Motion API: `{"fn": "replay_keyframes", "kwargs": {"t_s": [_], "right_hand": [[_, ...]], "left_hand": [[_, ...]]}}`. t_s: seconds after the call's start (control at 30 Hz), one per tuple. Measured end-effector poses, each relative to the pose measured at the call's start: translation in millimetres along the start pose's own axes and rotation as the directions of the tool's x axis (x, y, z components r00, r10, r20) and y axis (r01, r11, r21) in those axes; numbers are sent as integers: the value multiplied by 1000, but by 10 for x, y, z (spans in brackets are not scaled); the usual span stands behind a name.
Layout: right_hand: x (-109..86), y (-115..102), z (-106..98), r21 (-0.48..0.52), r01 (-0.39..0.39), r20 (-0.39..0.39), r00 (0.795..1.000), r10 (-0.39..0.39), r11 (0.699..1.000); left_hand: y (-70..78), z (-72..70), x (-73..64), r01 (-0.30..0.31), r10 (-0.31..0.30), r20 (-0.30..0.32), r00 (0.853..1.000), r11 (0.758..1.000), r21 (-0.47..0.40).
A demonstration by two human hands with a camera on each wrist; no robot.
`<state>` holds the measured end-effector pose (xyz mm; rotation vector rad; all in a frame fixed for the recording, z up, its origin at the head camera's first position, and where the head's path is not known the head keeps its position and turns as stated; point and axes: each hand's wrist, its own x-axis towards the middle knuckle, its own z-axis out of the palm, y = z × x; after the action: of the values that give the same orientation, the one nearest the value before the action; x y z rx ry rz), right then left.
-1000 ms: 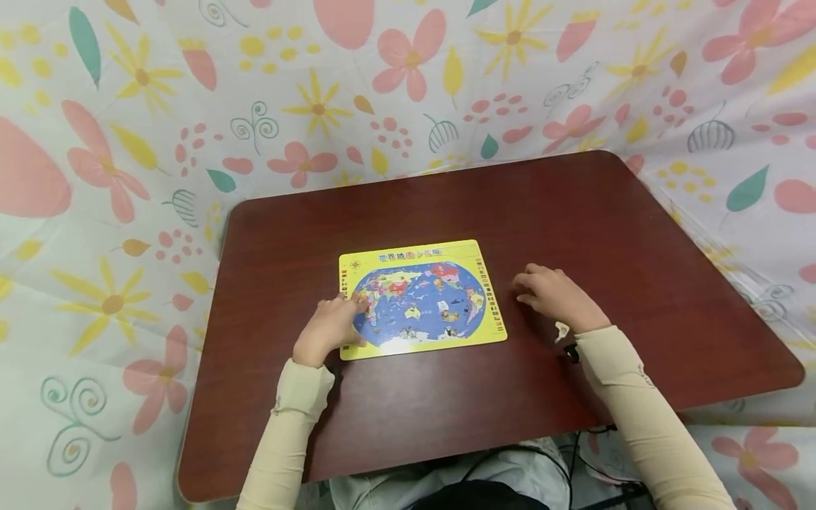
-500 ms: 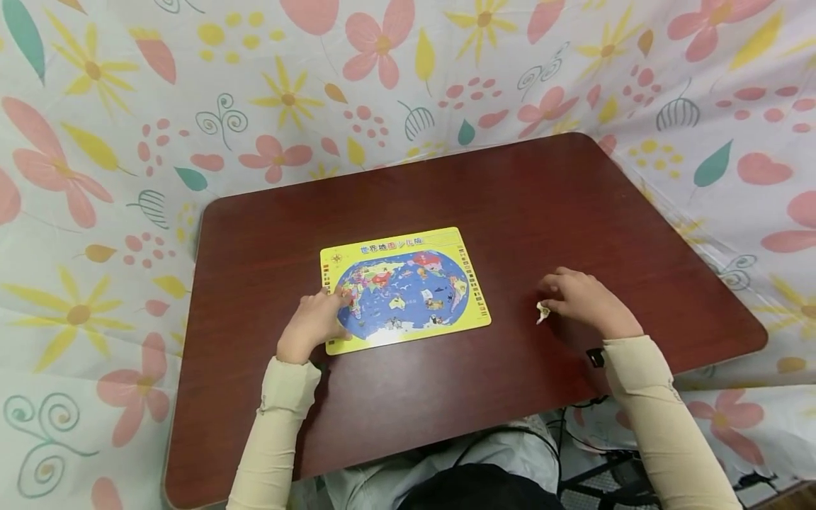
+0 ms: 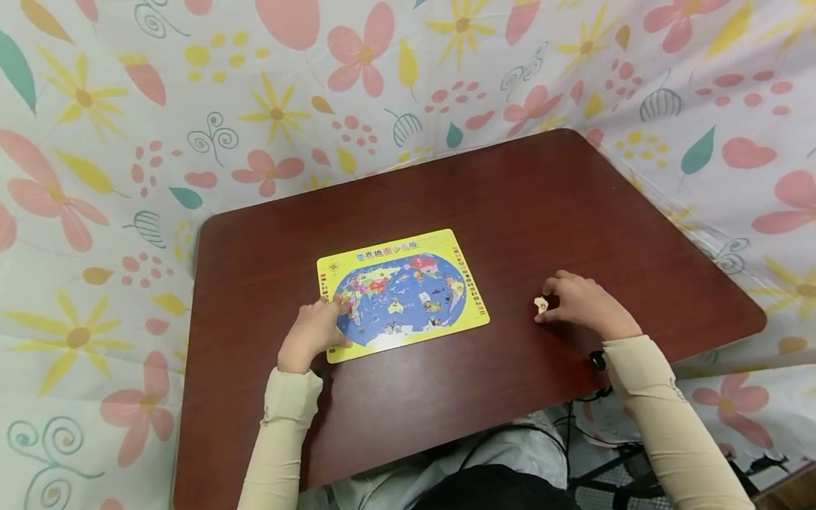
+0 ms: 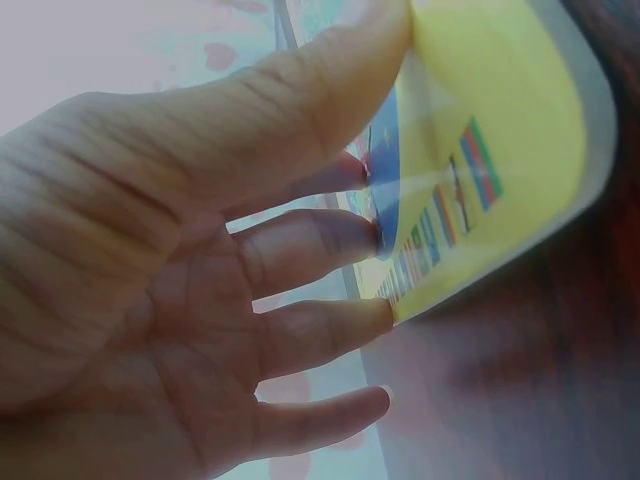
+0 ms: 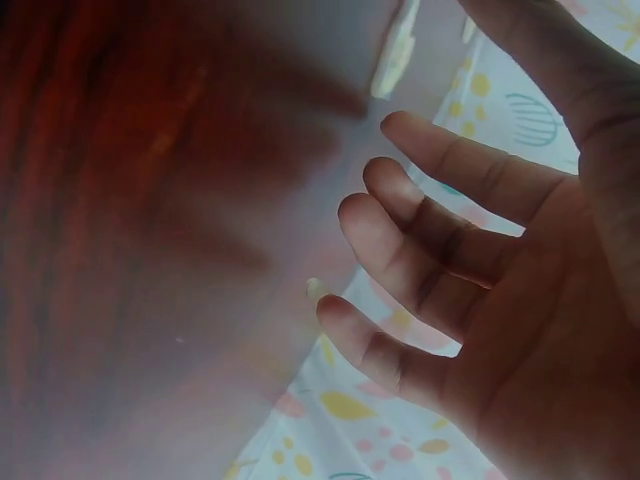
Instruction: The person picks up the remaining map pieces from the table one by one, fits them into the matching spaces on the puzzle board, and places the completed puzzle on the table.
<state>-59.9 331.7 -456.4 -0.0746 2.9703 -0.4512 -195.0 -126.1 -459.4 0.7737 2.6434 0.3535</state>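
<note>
A yellow-bordered world map puzzle board (image 3: 408, 340) with a blue oval map lies flat on the brown table. My left hand (image 3: 312, 331) rests at its left edge, fingers over the map and thumb near the lower corner. In the left wrist view the fingers are straight and spread, with the thumb against the board's yellow border (image 4: 510, 130). A small cream-coloured, irregular piece (image 3: 541, 305) lies right of the board. My right hand (image 3: 589, 306) is just right of it, thumb and forefinger parted on either side. In the right wrist view the piece (image 5: 397, 60) shows beyond relaxed fingers.
The brown table (image 3: 497, 191) has rounded corners and carries the board near its middle. A flower-printed cloth (image 3: 382, 92) hangs behind and along the sides. The person's lap and dark cables (image 3: 567, 425) are below the front edge.
The head view has shifted. My right hand has moved right, away from the board, and its thumb and forefinger have opened beside the cream piece. My left hand stays on the board.
</note>
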Motion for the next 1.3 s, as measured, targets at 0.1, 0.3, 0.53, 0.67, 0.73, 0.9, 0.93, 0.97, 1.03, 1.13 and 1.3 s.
{"fn": "replay_keyframes", "kwargs": {"t_s": [0.1, 0.3, 0.53, 0.67, 0.73, 0.9, 0.93, 0.97, 1.03, 1.13, 1.3], "right_hand": [[3, 14, 26, 13, 0, 10, 1000, -1, 1000], [-21, 26, 87, 27, 7, 3, 1000, -7, 1000], [-22, -19, 92, 0, 10, -17, 1000, -10, 1000], [10, -24, 65, -69, 32, -60, 998, -36, 997], [19, -28, 74, -97, 43, -74, 996, -50, 994], [-7, -42, 136, -141, 56, -103, 992, -71, 988], [-11, -44, 147, -151, 58, -113, 991, -75, 987], [-14, -47, 155, -157, 58, -123, 989, -78, 986], [-1, -46, 162, -171, 64, -143, 986, -89, 983], [48, -59, 145, -191, 81, -168, 979, -114, 978], [176, -102, 108, -194, 120, -182, 971, -156, 974]], "left_hand": [[8, -11, 3, -10, 10, -3, 1000, 1000, 18], [20, -28, 3, -25, 26, -4, 1000, 999, 38], [25, -26, 2, -29, 29, 5, 1000, 999, 39], [43, -11, 17, -27, 27, -7, 1000, 999, 23], [46, -2, 27, -25, 25, -10, 1000, 1000, 19], [49, 6, 45, -33, 33, -5, 999, 999, 37], [51, 4, 47, -35, 36, -5, 999, 999, 39], [53, 0, 46, -34, 34, -2, 999, 999, 36], [56, -3, 48, -33, 33, -1, 999, 999, 34], [65, 7, 57, -33, 33, -2, 999, 999, 24], [84, 45, 70, -26, 26, -6, 1000, 1000, 12]]}}
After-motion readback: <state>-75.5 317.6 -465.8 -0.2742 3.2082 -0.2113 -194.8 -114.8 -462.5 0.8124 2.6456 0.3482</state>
